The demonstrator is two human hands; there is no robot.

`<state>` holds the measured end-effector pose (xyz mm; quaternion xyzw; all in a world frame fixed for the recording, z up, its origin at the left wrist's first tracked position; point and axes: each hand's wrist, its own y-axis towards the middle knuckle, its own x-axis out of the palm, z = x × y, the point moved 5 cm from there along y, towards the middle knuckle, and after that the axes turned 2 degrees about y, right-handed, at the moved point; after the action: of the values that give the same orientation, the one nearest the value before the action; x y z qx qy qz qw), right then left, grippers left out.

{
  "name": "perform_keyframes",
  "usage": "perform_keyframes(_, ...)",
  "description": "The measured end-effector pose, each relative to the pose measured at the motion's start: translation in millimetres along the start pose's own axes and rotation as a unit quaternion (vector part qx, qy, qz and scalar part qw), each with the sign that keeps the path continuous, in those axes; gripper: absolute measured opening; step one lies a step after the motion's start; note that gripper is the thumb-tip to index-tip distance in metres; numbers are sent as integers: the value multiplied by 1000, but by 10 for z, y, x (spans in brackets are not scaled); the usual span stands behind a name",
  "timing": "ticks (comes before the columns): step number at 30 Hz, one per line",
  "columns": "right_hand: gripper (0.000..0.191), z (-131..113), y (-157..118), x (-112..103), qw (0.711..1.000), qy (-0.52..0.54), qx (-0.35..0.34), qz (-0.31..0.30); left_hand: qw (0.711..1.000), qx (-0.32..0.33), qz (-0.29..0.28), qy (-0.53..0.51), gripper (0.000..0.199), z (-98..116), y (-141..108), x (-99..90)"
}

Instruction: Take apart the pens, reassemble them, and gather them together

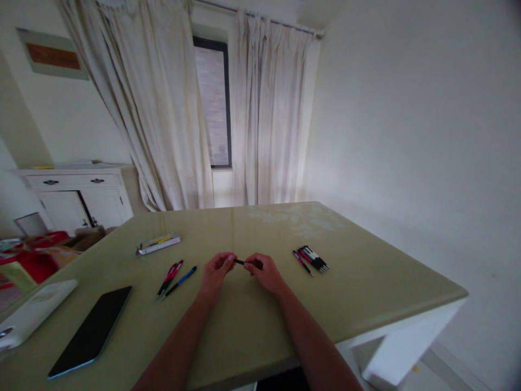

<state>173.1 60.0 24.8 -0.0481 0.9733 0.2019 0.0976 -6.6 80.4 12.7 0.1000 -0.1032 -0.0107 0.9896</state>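
Between my hands, just above the middle of the table, is a slim black pen [239, 262], mostly hidden by fingers. My left hand [218, 270] pinches its left end, and my right hand [262, 270] closes around the right end. Left of my left hand lie a blue pen [180, 282] and a couple of red and black pens [170, 278]. To the right of my right hand, several pens [314, 259] rest side by side in a row, with a pink and black pen [303, 263] at their left edge.
A clear pack [158, 244] with something yellow inside lies at the back left of the table [260, 336]. Nearer on the left are a dark tablet [93, 328] and a white object [38, 312]. A wall stands to the right; a white cabinet [81, 190] is behind left.
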Motion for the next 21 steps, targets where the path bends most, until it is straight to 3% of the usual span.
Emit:
perform_keyframes(4, 20, -41, -9, -15, 999, -26, -18, 9, 999, -25, 9, 30, 49, -32, 11, -13)
perform_keyframes(8, 20, -36, -5, -4, 1000, -1, -11, -12, 998, 0, -1, 64, 47, 8, 18, -29)
perform_keyframes(16, 18, -125, -21, -7, 998, -53, -43, 12, 999, -19, -5, 35, 47, -26, -7, -3)
perform_keyframes(21, 22, -101, -9, 12, 999, -6, -26, -21, 998, 14, -17, 60, 45, 38, -24, 6)
